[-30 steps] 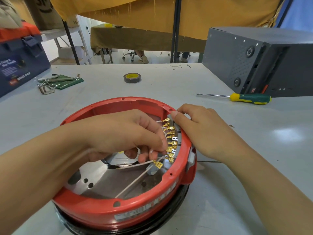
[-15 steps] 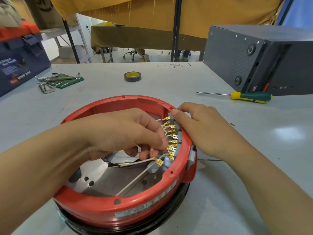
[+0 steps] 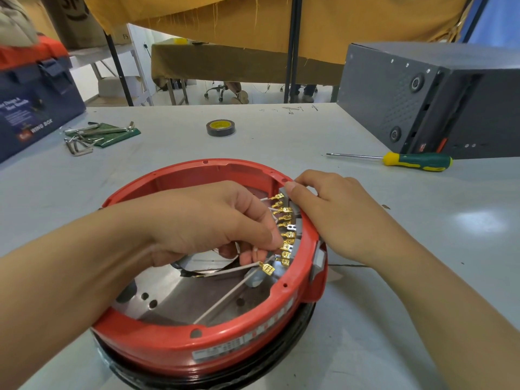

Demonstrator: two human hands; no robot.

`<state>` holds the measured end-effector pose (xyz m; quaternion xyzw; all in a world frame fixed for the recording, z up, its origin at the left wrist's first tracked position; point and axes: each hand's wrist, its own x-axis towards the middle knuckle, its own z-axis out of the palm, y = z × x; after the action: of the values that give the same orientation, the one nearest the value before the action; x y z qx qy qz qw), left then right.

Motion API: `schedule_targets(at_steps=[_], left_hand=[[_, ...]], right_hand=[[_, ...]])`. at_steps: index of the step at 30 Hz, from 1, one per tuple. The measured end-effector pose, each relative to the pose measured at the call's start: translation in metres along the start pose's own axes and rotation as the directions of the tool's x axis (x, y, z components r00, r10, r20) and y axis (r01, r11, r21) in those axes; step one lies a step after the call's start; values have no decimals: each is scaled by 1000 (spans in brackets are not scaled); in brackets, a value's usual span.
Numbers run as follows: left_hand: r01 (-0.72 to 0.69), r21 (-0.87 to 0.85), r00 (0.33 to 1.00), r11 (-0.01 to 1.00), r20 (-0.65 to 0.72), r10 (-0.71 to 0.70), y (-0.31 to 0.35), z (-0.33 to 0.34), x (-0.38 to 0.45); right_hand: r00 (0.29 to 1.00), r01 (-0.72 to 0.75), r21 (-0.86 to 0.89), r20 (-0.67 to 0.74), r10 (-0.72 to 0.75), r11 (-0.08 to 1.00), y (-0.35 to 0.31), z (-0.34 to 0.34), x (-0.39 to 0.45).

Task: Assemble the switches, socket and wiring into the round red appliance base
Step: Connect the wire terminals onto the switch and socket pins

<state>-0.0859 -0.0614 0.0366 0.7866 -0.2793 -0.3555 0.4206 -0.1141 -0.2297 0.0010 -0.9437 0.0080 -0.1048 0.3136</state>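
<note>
The round red appliance base (image 3: 174, 344) sits on the grey table, its metal floor showing inside. Along its inner right wall runs a row of brass spade connectors (image 3: 285, 220) on grey switch bodies. My left hand (image 3: 213, 220) reaches inside the ring and pinches a white wire's brass connector (image 3: 287, 244) at that row. A second white wire with a loose brass terminal (image 3: 266, 268) hangs just below my fingers. My right hand (image 3: 334, 215) lies over the rim from outside, thumb pressing the top of the switch block (image 3: 284, 191).
A green-and-yellow screwdriver (image 3: 416, 161) lies to the right, in front of a dark grey metal box (image 3: 433, 102). A roll of black tape (image 3: 220, 127) is at centre back. Hex keys on a green board (image 3: 95, 136) and a blue toolbox (image 3: 31, 114) stand at left.
Both hands stay almost in place; my left fingers have shifted slightly down the connector row and the loose terminal has swung a little.
</note>
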Motion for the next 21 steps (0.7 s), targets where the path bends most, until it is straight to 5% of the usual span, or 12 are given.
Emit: schedule_targets(at_steps=[21], left_hand=[[-86,17,996,996,-11,86,1,4,2]], right_hand=[[998,-31,-23,-47,30,999,-6,3,-3]])
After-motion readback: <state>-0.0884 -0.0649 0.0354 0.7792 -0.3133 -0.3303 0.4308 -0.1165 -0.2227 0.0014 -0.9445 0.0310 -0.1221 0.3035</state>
